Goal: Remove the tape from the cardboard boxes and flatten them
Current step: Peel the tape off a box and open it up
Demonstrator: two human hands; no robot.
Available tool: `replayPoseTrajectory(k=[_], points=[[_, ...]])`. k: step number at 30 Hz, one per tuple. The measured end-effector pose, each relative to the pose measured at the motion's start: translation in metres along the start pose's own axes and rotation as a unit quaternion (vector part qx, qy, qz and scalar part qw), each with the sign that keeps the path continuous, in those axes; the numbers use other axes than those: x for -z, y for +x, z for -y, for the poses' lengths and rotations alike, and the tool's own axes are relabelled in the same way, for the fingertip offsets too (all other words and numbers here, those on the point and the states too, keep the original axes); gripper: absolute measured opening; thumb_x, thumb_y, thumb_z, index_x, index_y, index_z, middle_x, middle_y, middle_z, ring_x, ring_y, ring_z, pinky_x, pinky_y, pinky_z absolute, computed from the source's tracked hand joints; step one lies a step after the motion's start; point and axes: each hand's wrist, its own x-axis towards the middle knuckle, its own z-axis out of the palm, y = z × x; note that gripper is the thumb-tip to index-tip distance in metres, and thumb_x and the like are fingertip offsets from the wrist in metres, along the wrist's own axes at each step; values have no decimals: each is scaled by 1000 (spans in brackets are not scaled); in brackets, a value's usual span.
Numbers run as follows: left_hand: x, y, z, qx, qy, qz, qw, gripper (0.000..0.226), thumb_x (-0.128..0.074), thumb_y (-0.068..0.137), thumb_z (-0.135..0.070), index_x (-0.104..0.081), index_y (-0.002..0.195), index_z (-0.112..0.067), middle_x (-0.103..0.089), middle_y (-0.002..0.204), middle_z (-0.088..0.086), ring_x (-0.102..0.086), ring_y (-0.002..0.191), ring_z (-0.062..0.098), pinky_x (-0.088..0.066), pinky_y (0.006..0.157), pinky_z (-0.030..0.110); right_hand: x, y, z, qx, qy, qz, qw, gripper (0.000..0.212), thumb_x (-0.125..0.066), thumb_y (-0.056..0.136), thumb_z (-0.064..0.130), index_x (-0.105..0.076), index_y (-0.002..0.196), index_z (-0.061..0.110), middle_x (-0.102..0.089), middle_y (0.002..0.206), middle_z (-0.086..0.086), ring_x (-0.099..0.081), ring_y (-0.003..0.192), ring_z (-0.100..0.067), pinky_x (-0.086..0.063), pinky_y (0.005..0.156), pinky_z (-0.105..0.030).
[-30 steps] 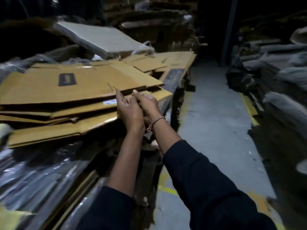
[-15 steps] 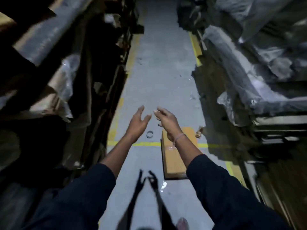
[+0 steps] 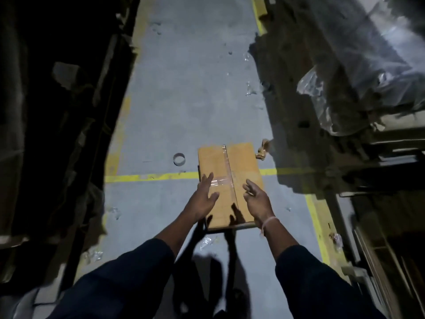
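The view has swung away from the stack of flattened cardboard that both hands were touching a second ago, and now looks straight down the aisle at a sealed cardboard box (image 3: 230, 183) lying on the concrete floor (image 3: 184, 93), across a yellow floor line (image 3: 149, 177). That suggests one box is done and stacked, and this is the next one to strip.

Both hands reach down over the near half of the box. The left hand (image 3: 203, 199) hovers above its left edge, fingers spread; the right hand (image 3: 256, 200) hovers over its right side, fingers loosely curled and apart. Neither grip holds anything — whether either palm actually touches the cardboard I cannot tell, though their shadows fall on the near end of the box.

Clear tape (image 3: 226, 166) runs along the centre seam, with a shiny patch (image 3: 219, 180) crossing it just ahead of the left fingers. An empty tape ring (image 3: 179, 159) lies on the floor just left of the box, and a crumpled brown scrap (image 3: 263, 149) sits at its far right corner.

The likely next step is to take hold of the box and find a tape end to peel.
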Motion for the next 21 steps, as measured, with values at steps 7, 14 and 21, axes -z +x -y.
replayPoseTrajectory(k=[7,14,21], points=[[-98,91,120,17,22,40,999,75,-50,109,-23,-2,165,-38,9,173,-2,15,158,29,-10,126,44,-39,110,-131,-38,-29,-5,999,58,-50,102,0,-46,155,22,-54,152,4,-52,137,-19,-42,115,-34],[-159,172,187,77,75,37,993,87,-55,105,-25,7,165,-36,26,170,3,27,153,44,-6,117,75,-74,191,-215,30,-184,6,982,65,-49,91,4,-47,151,29,-59,144,8,-52,133,-21,-46,112,-36],[-186,187,211,113,114,51,986,94,-60,102,-30,10,165,-23,38,165,-3,34,151,38,-13,114,78,-121,170,-241,118,-547,-128,819,64,-49,98,29,-41,151,-5,-20,166,-29,-27,153,-41,-17,122,-64]])
